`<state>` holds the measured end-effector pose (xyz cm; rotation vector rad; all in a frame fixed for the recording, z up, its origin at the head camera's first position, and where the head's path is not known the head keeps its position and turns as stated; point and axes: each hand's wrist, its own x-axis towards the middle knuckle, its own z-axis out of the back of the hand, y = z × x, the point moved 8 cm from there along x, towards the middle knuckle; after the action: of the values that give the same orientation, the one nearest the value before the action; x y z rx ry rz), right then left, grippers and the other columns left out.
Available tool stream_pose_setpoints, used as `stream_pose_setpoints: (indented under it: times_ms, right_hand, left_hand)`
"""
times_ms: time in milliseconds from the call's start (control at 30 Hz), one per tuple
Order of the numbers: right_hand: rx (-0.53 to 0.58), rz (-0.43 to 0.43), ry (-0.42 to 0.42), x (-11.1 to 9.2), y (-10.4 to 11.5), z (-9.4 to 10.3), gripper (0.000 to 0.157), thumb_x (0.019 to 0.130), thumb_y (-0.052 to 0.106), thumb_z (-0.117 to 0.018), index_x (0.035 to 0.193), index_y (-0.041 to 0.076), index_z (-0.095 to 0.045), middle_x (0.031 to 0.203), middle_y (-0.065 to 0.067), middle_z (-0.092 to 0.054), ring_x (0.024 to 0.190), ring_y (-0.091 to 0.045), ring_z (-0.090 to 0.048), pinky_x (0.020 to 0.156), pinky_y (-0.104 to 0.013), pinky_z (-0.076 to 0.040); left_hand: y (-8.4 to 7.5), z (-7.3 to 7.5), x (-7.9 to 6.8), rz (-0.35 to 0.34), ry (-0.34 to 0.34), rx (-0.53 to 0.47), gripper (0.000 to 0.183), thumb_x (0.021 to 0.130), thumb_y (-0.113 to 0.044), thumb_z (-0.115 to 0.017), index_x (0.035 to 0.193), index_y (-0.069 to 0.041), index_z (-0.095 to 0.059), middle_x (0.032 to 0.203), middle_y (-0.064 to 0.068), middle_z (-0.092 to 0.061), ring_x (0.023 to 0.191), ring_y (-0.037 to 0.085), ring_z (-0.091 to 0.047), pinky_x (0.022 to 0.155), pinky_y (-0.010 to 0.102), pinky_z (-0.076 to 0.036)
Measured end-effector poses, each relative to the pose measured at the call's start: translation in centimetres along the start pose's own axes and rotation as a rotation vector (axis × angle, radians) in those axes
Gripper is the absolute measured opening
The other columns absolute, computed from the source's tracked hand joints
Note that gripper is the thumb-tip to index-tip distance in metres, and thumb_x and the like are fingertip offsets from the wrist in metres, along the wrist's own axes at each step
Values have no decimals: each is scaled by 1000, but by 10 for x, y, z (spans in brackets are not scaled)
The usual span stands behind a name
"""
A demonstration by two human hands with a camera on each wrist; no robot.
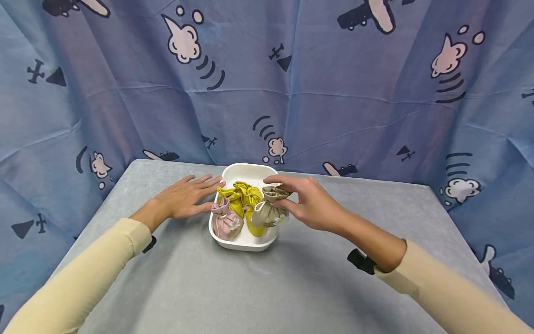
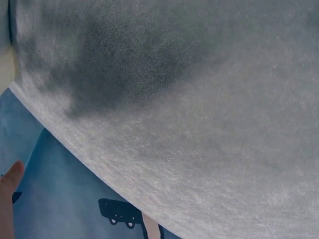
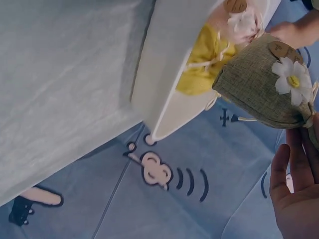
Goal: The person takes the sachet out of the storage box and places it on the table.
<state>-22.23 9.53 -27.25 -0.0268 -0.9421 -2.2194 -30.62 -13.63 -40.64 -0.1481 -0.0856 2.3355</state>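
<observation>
My right hand (image 1: 314,204) pinches the gathered neck of a grey-green drawstring pouch (image 1: 269,214), held over the right side of a white tray (image 1: 244,247). A white flower and a brown tag show on this pouch (image 3: 259,84) in the right wrist view. At the tray's left side, my left hand (image 1: 183,198) has its fingers spread, the tips at the rim. Inside, a pink drawstring pouch (image 1: 227,225) with a white flower lies at the near left. Yellow pouches (image 1: 234,204) sit beside and behind it, partly hidden by the grey-green one.
The tray stands on a grey cloth-covered table (image 1: 200,287). A blue printed curtain (image 1: 333,102) hangs behind and around the table. In the left wrist view, mostly the grey table surface (image 2: 199,139) and its edge show.
</observation>
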Motion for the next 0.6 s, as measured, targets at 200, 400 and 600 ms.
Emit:
stream_pose_setpoints:
  times_ms: [200, 400, 600]
  right_hand:
    - [-39, -43, -25, -7, -11, 17, 52, 84, -4, -77, 132, 7, -61, 116, -6, -72, 103, -21, -70, 79, -37, -57]
    - [-122, -85, -62, -17, -29, 30, 52, 83, -1, -79, 132, 8, -62, 112, -6, -74, 99, -24, -72, 116, -64, -13]
    - [-127, -111, -70, -26, -48, 38, 52, 82, -4, -78, 131, 5, -62, 110, -9, -74, 94, -25, -73, 119, -58, -6]
  left_hand:
    - [0, 0, 0, -2, -6, 10, 70, 103, -58, -38, 159, -19, -27, 165, 2, -21, 151, 31, -19, 114, 65, -21]
    - [-1, 1, 1, -6, -18, 10, 68, 103, -57, -38, 159, -19, -28, 165, 2, -22, 150, 30, -20, 114, 64, -21]
    - [-1, 1, 0, -1, -18, 10, 68, 103, -57, -38, 159, -19, -27, 165, 2, -21, 150, 30, -20, 114, 64, -21]
